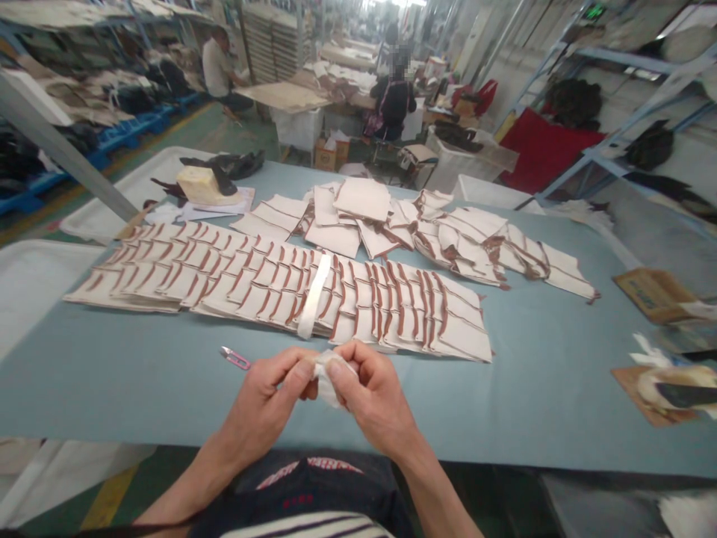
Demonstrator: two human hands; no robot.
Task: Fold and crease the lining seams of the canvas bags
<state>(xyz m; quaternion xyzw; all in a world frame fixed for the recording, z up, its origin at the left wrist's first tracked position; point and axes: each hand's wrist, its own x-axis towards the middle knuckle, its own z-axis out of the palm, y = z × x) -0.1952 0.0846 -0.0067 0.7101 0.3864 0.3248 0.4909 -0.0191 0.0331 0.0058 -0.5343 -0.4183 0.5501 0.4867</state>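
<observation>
My left hand [274, 388] and my right hand [373, 392] meet over the near part of the table, fingers closed. Between them they pinch a small crumpled white piece [329, 385] of thin material; whether it is cloth or paper I cannot tell. Pink-handled thread snips [235, 358] lie on the table to the left of my left hand. Just beyond both hands stretches a long overlapping row of cream fabric pieces [274, 288] with brown edges. A white strip [314, 297] lies across the middle of that row.
More cream pieces [358, 202] are heaped loosely behind the row on the blue-green table [554, 373]. A yellowish block [205, 185] and black scraps sit at the back left. Cardboard [653, 294] and a tape roll [672, 388] are on the right. Two people [392, 101] [218, 67] sit farther off.
</observation>
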